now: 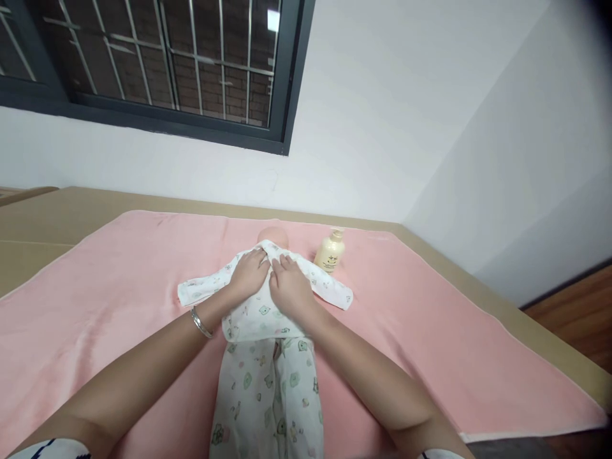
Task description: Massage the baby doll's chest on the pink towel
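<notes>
Printed shirt [264, 324], left hand [249, 274], right hand [291, 287], loosely bent, touching its front

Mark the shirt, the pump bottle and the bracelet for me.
Shirt [264, 319], head view: lower front, below the hands.
Pump bottle [329, 252], head view: middle of its body.
Bracelet [200, 323], head view: its band.

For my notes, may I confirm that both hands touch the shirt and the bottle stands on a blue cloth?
In the head view, the cloth under the bottle is pink, not blue; the left hand and right hand touch the shirt.
</notes>
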`<state>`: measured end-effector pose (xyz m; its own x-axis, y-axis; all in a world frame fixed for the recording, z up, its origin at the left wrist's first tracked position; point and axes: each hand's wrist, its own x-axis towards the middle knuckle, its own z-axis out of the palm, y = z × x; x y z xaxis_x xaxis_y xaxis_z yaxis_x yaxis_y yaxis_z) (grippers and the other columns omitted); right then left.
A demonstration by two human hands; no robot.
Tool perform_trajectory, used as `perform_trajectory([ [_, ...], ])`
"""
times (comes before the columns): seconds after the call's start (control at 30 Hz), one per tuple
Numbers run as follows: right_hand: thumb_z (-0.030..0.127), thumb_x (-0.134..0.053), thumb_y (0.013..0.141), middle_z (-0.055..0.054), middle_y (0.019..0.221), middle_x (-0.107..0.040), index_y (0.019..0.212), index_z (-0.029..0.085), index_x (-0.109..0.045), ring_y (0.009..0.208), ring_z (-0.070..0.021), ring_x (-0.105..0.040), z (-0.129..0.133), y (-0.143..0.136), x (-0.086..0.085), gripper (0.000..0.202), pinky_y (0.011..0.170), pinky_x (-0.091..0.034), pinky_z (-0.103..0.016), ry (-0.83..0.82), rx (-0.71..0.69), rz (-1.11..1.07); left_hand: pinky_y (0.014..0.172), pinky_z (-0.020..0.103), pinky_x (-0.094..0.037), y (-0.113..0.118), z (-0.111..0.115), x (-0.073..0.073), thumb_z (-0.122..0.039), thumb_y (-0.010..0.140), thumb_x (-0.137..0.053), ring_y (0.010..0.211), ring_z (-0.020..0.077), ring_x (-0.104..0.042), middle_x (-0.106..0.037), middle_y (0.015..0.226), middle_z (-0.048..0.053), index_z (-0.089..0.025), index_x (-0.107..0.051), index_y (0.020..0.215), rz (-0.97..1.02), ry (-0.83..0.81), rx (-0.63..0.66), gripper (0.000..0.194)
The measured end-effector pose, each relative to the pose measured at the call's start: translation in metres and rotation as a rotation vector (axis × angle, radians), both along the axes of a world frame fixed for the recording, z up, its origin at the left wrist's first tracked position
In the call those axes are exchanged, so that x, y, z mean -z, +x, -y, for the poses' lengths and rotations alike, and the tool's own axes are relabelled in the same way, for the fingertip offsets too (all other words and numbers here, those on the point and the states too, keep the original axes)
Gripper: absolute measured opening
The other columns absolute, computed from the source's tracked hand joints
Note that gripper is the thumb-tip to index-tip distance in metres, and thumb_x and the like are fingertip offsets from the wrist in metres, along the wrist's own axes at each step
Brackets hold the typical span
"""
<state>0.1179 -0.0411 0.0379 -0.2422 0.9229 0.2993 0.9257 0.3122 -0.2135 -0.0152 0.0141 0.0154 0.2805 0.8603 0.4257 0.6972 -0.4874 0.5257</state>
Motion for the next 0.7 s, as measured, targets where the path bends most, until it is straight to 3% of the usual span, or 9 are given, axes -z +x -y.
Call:
perform_trajectory([
  [0.13,0.02,-0.037,0.098,-0.017,0.152,-0.046,0.143,0.01,-0.051,0.146,-0.0291,-0.035,0.003,0.0,-0.001,0.049,0.12,-0.026,-0.046,0.001,-0.043,0.001,0.11,0.047,-0.043,-0.001,-0.009,0.013,-0.025,0.094,-0.036,0.124,0.028,-0.059,-0.067,0.131,0.011,-0.018,-0.066,0.12,0.123,0.032,-0.037,0.041],
  [0.3,0.034,-0.032,0.104,-0.017,0.156,-0.04,0.147,0.009,-0.045,0.148,-0.0254,-0.032,-0.026,0.019,0.0,0.052,0.121,-0.024,-0.044,-0.077,-0.031,-0.151,0.116,0.049,-0.037,0.002,-0.002,0.026,-0.029,0.095,-0.037,0.132,0.0283,-0.054,-0.063,0.136,0.014,-0.012,-0.063,0.128,0.182,0.066,-0.092,0.045],
  [0.4,0.035,-0.033,0.104,-0.017,0.154,-0.043,0.145,0.009,-0.049,0.147,-0.0242,-0.033,-0.036,0.026,-0.001,0.05,0.122,-0.022,-0.044,-0.1,-0.05,-0.204,0.117,0.048,-0.037,0.001,0.0,0.028,-0.031,0.096,-0.037,0.132,0.027,-0.054,-0.064,0.135,0.013,-0.013,-0.064,0.127,0.215,0.083,-0.081,0.044],
  [0.5,0.031,-0.037,0.102,-0.017,0.154,-0.044,0.143,0.008,-0.05,0.146,-0.0249,-0.034,-0.032,0.026,-0.006,0.049,0.122,-0.022,-0.043,-0.059,-0.06,-0.234,0.117,0.047,-0.038,0.0,0.001,0.028,-0.033,0.098,-0.036,0.131,0.0263,-0.055,-0.066,0.132,0.014,-0.012,-0.065,0.125,0.278,0.099,-0.082,0.045],
  [0.7,0.029,-0.042,0.098,-0.014,0.16,-0.033,0.148,0.012,-0.045,0.151,-0.0256,-0.023,-0.015,0.014,-0.007,0.054,0.123,-0.018,-0.047,0.069,-0.076,-0.206,0.115,0.046,-0.04,-0.002,0.005,0.031,-0.033,0.1,-0.034,0.128,0.0242,-0.056,-0.065,0.133,0.013,-0.014,-0.064,0.125,0.369,0.121,-0.102,0.043],
])
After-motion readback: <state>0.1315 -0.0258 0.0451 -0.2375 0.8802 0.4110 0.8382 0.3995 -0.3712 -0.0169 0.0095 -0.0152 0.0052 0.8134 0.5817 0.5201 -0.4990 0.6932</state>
